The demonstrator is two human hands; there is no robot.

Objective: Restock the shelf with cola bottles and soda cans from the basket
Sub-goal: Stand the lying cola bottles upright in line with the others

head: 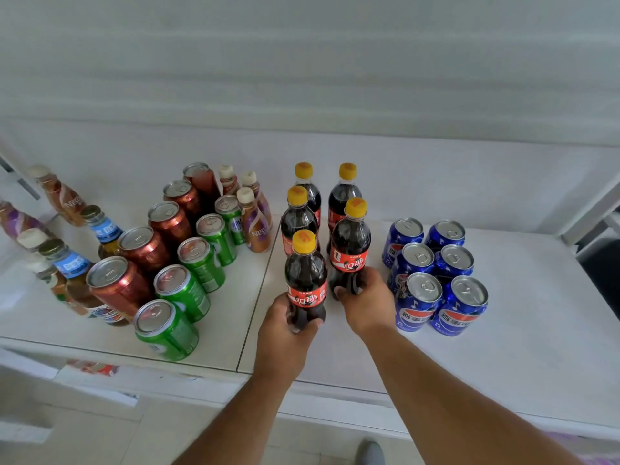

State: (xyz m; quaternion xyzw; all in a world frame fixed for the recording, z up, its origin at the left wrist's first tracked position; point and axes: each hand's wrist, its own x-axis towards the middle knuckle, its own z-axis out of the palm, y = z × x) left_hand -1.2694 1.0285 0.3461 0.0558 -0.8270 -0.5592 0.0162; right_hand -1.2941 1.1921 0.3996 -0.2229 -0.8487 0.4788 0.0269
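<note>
Two rows of cola bottles with yellow caps and red labels stand upright on the white shelf (pixel 523 347). My left hand (pixel 285 327) grips the base of the front cola bottle (pixel 306 273) in the left row. My right hand (pixel 365 298) grips the base of the front cola bottle (pixel 350 246) in the right row. Three more cola bottles (pixel 298 219) stand behind them. Several blue soda cans (pixel 436 273) stand in two rows just right of my right hand. The basket is out of sight.
Left of the bottles stand rows of green cans (pixel 183 290) and red cans (pixel 144 250). Coffee bottles (pixel 256 219) stand behind them, and tea bottles (pixel 73 273) at the far left. A seam (pixel 258 293) divides the shelf boards. A shelf post (pixel 593 209) rises at right.
</note>
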